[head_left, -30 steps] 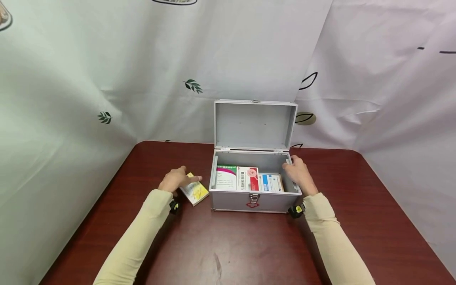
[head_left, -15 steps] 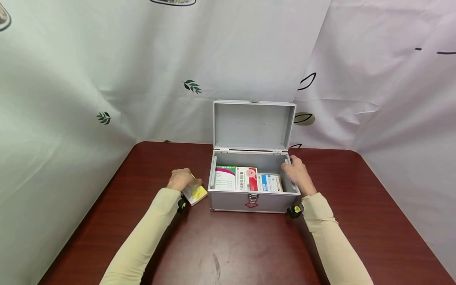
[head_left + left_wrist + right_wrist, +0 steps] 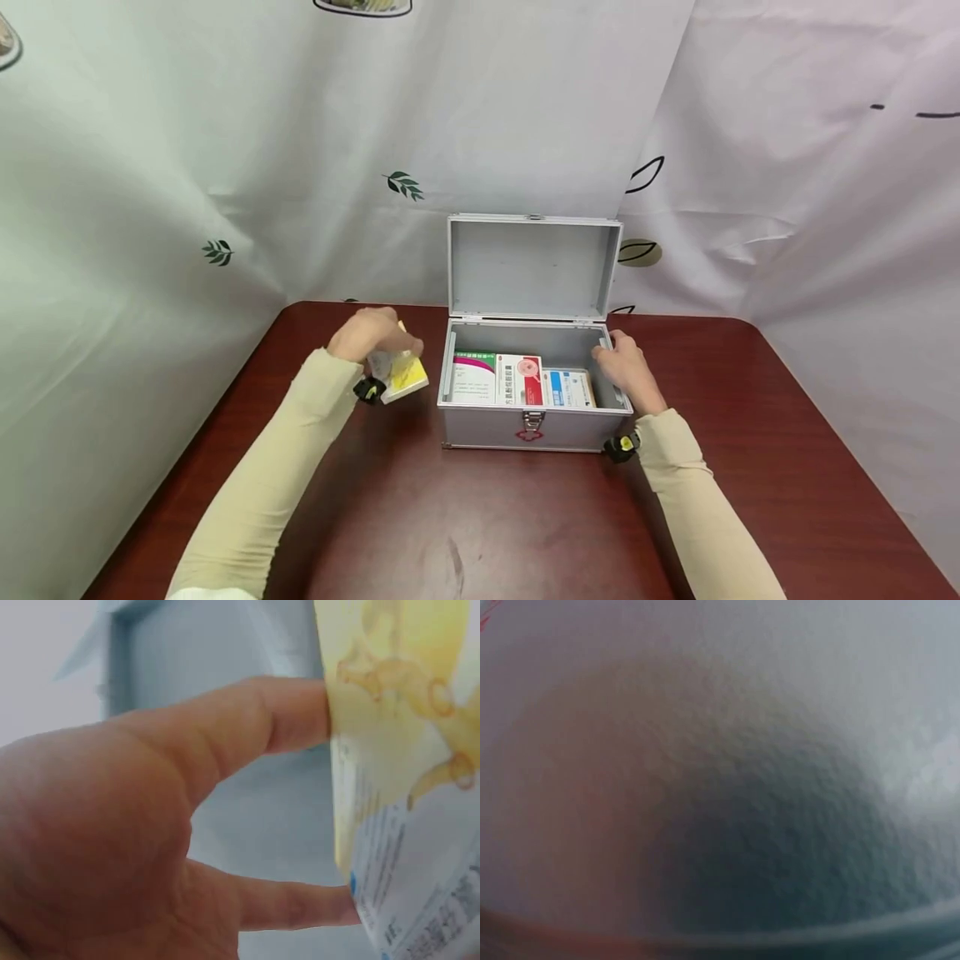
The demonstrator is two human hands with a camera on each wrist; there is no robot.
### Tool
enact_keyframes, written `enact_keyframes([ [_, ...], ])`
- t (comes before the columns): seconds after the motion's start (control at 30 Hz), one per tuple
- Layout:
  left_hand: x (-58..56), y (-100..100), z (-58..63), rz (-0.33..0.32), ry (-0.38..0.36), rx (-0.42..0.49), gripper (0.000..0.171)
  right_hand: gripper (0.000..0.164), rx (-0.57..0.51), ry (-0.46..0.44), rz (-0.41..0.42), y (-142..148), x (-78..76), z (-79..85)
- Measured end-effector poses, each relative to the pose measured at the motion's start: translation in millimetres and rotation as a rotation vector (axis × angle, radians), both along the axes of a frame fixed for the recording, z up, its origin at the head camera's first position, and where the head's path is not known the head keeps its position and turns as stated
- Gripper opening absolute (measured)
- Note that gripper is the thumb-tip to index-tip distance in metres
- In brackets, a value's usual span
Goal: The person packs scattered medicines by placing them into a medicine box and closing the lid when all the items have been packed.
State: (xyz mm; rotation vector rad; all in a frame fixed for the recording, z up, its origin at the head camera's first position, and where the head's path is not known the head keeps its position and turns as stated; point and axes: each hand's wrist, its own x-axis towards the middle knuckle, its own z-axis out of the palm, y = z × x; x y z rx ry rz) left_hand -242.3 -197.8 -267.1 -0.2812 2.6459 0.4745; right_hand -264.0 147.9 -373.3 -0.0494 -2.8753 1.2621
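Observation:
My left hand [image 3: 367, 335] grips a yellow and white medicine box [image 3: 406, 377] by its edges, raised over the table left of the metal case. In the left wrist view, the thumb and a finger press the near edge of that box [image 3: 420, 742]. The silver first-aid case [image 3: 480, 428] stands with its lid up, a red cross below its latch. On its right wall rests my right hand [image 3: 630, 368], curled over the rim with the thumb inside. The case's textured grey wall [image 3: 727, 810] fills the right wrist view.
Inside the case lie a green, magenta and white box [image 3: 474, 385], a red and white box [image 3: 517, 379] and a blue and white box [image 3: 568, 389], side by side. The dark red table [image 3: 540, 525] backs onto a white curtain [image 3: 525, 108].
My left hand has closed on the yellow and white medicine box and lifted it off the table, tilting it. My right hand stays at the case's right rim.

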Motion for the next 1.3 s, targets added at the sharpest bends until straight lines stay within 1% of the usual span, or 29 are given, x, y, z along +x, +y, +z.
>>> enact_keyframes([
  [0.07,-1.7,9.7,14.8,-0.034,0.0,-0.018,0.053,0.047,-0.001,-0.001,-0.009,1.3,0.6,-1.2],
  [0.13,-4.4,20.8,26.9,-0.081,-0.009,-0.045,0.052,0.045,-0.006,-0.002,-0.018,2.8,1.4,-2.1],
  [0.23,-7.0,39.6,40.6,-0.147,-0.015,-0.075,0.053,0.045,-0.008,0.0,-0.022,4.9,2.1,-2.6],
  [0.3,-8.2,54.0,46.4,-0.186,-0.026,-0.084,0.055,0.045,-0.006,0.005,-0.023,6.2,2.1,-2.5],
  [0.37,-9.0,69.5,49.6,-0.218,-0.033,-0.082,0.058,0.045,0.001,0.013,-0.027,7.2,1.8,-2.3],
  [0.47,-12.2,93.5,50.1,-0.264,-0.051,-0.062,0.06,0.044,0.006,0.023,-0.032,7.8,1.6,-1.3],
  [0.57,-16.8,116.2,44.6,-0.299,-0.075,-0.024,0.059,0.044,0.005,0.029,-0.028,7.6,1.4,-0.3],
  [0.63,-19.7,131.1,37.7,-0.309,-0.08,-0.016,0.06,0.043,0.006,0.034,-0.029,7.0,1.1,0.2],
  [0.73,-23.2,153.4,24.6,-0.342,-0.078,-0.034,0.065,0.04,0.009,0.042,-0.037,5.7,0.6,0.5],
  [0.8,-25.3,167.2,14.9,-0.386,-0.058,-0.07,0.071,0.039,0.009,0.049,-0.039,4.6,0.1,0.7],
  [0.9,-28.8,183.8,1.1,-0.468,-0.052,-0.116,0.075,0.039,0.007,0.052,-0.035,3.0,-0.6,0.7],
  [0.97,-30.6,192.2,-5.6,-0.518,-0.048,-0.147,0.075,0.04,0.001,0.047,-0.029,2.8,-0.8,1.1],
  [1.07,-34.7,201.4,-13.4,-0.564,-0.038,-0.184,0.071,0.04,-0.003,0.045,-0.03,3.3,-1.6,1.0],
  [1.17,-38.6,207.1,-21.3,-0.539,-0.049,-0.185,0.069,0.039,-0.004,0.04,-0.026,2.7,-2.0,1.2],
  [1.27,-41.7,212.1,-29.7,-0.56,-0.056,-0.215,0.068,0.039,-0.003,0.034,-0.026,1.1,-2.6,1.0],
  [1.3,-42.1,214.1,-32.1,-0.557,-0.054,-0.213,0.068,0.039,-0.005,0.032,-0.028,1.1,-2.5,1.2],
])
